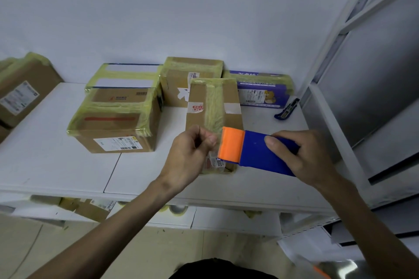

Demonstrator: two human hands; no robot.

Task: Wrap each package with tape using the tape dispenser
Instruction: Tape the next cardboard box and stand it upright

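A brown cardboard package (214, 106) with one yellowish tape strip along its top lies on the white shelf (56, 165), in front of me. My right hand (297, 156) grips the blue tape dispenser (258, 154), whose orange end points left over the package's near edge. My left hand (192, 156) is curled at the near left corner of the package and pinches the clear tape end beside the orange end. The package's near side is mostly hidden behind hands and dispenser.
Several taped boxes stand behind and left: a large brown one (113, 120), a white-topped one (127, 77), a brown one (190, 79), a purple one (260, 88). A blue utility knife (286, 110) lies at right. More boxes (20, 93) sit far left. Tape rolls (176, 209) lie below the shelf.
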